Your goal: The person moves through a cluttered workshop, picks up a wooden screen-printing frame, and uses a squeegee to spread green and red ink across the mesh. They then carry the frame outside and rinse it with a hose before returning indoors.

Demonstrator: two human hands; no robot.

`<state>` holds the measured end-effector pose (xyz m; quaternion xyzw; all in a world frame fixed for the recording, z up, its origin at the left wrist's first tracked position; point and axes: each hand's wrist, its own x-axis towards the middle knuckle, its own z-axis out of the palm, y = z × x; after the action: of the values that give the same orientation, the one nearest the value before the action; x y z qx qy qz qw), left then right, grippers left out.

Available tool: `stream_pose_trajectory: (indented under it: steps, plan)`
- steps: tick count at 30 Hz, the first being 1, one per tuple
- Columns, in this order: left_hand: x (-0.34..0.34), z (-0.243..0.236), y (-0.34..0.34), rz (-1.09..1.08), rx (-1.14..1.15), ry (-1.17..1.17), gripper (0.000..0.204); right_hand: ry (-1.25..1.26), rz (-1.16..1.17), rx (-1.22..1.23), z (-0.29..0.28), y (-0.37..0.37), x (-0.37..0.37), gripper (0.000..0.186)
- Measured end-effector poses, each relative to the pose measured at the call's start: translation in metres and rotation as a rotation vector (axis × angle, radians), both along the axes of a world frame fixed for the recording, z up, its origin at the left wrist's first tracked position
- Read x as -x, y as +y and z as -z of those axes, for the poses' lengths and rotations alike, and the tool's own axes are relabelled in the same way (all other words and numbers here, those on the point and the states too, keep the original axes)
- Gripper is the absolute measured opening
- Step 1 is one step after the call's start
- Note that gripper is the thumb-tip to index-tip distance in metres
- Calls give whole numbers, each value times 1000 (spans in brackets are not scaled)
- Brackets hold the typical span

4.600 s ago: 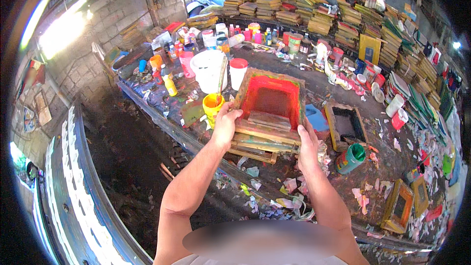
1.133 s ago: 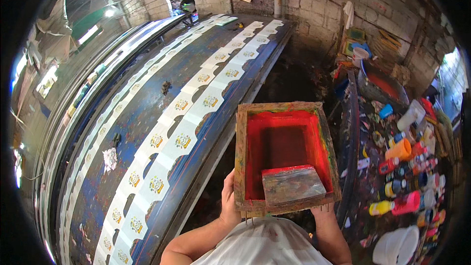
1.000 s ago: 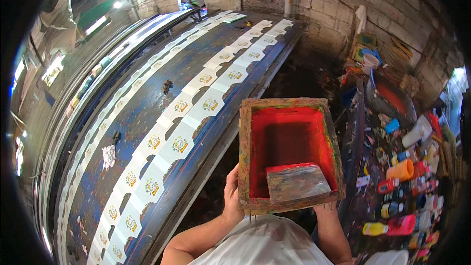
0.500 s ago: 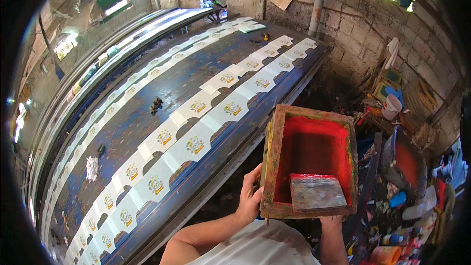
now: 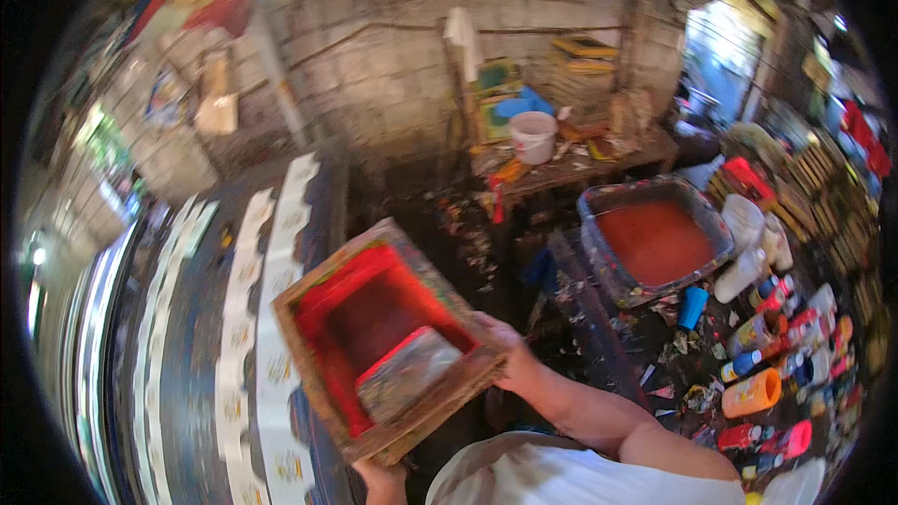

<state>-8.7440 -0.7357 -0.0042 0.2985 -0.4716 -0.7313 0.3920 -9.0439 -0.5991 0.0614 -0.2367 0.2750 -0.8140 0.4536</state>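
With left grip (image 5: 382, 479) and right grip (image 5: 502, 351), clasps one wooden frame (image 5: 432, 410) by two corners, in the air, with one block (image 5: 409, 374) inside. Has at left one tabletop (image 5: 198, 337) with four white strips (image 5: 281, 346); at right, one tub (image 5: 617, 286) and one blue cup (image 5: 692, 309); behind, one masonry wall (image 5: 383, 75).

A rectangular, paint-smeared tub (image 5: 606, 271) of orange-red liquid (image 5: 657, 241) sits at three o'clock, a bright-orange cylindrical container (image 5: 751, 394) at four, a round white bucket (image 5: 533, 142) between one and two.
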Motion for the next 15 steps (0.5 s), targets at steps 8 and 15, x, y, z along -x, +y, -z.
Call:
stream_pose_trajectory:
  steps: [8, 15]
  plan:
    - [215, -15, -143, 7, 258, -152, 42, -209, -135, 88, -2, -147, 151, 66]
    - [355, -26, -233, 50, 348, -200, 45, -221, -85, 188, -7, -220, 281, 64]
